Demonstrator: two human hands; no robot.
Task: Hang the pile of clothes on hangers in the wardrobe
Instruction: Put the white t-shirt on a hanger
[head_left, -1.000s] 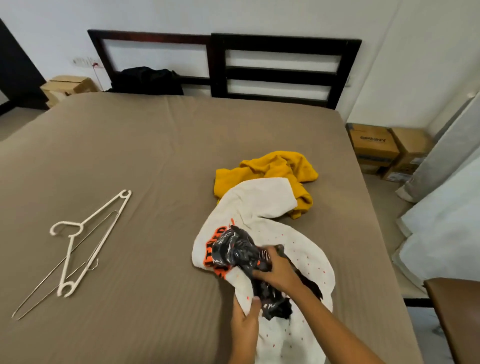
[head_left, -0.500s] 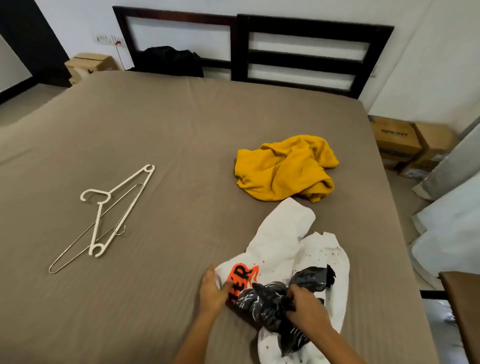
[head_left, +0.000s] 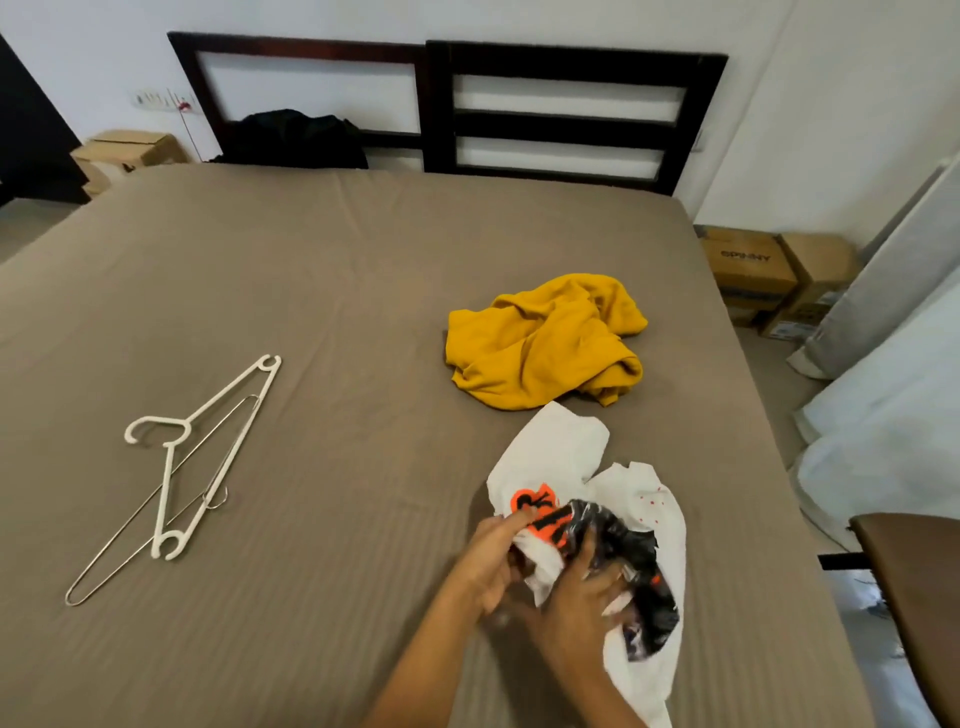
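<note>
**Head view: both hands gathering the white shirt at the near edge of the bed**

We log the left hand (head_left: 493, 556) pinching the white shirt (head_left: 556, 452) at its orange print. The right hand (head_left: 582, 603) is curled over the bunched dark, glossy patch just beside it; whether that patch is print or a separate piece we cannot tell. Both grips sit close together, so we judge they are finding an opening before a hanger goes in. The shirt lies on the bed (head_left: 311, 260) under and just beyond the hands. The yellow garment (head_left: 545, 343) waits crumpled farther out past the fingertips. The plastic hanger (head_left: 228, 389) and wire hanger (head_left: 111, 551) lie crossed, well out to the left hand's side, untouched. No wardrobe in view.
</note>
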